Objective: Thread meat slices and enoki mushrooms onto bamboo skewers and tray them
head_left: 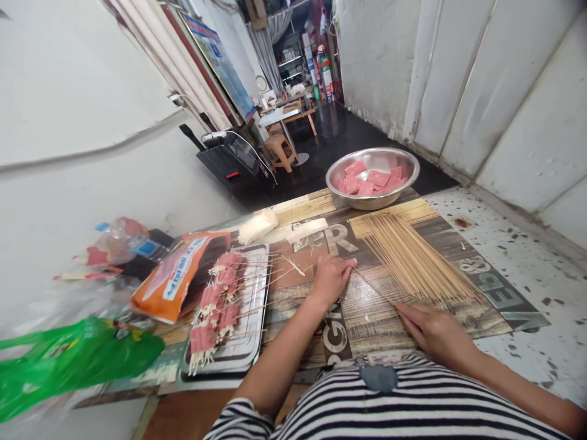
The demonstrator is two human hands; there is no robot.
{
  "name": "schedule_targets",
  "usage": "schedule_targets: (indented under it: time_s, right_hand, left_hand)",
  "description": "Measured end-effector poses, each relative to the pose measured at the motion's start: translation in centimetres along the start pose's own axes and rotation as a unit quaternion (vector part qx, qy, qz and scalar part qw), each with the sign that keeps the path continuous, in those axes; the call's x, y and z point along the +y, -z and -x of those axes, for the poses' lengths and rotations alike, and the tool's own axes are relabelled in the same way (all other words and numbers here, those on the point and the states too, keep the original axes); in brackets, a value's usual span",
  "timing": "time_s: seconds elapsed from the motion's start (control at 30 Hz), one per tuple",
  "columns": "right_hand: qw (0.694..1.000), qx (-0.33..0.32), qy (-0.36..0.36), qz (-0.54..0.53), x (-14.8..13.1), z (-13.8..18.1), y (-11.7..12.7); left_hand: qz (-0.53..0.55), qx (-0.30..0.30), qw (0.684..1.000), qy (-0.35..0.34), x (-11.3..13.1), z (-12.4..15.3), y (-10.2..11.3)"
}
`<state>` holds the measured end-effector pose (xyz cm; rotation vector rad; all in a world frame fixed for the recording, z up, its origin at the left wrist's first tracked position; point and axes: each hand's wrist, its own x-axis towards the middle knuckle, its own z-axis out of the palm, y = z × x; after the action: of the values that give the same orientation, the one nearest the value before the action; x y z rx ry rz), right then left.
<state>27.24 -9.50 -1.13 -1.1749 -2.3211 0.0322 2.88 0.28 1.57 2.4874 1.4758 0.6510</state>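
Observation:
My left hand (331,278) is closed around a small pink meat roll (351,263), only its end showing past the fingers. My right hand (428,327) pinches a thin wooden skewer (373,285), whose far end reaches the roll; whether the tip has gone in is hidden. Right of the hands lies a fan of loose bamboo skewers (413,256). To the left, a metal tray (254,305) bears several skewered rolls (220,299) of pink meat around white enoki mushrooms. Beyond my left hand are a bunch of enoki (257,226) and a smaller white strip of them (307,231).
A steel bowl (337,194) with pink meat slices (367,180) stands at the table's far edge. An orange food bag (177,275) and a green plastic bag (77,360) lie left of the tray. White walls flank both sides; a stool (279,151) stands farther back.

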Motion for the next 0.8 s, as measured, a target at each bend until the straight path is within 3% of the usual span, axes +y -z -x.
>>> schedule_targets:
  time_s: [0.8]
  right_hand:
    - [0.987,-0.143,-0.079,-0.005,-1.9,-3.8,0.3]
  left_hand:
    - [-0.013,0.016,1.000,-0.017,-0.3,0.1,-0.5]
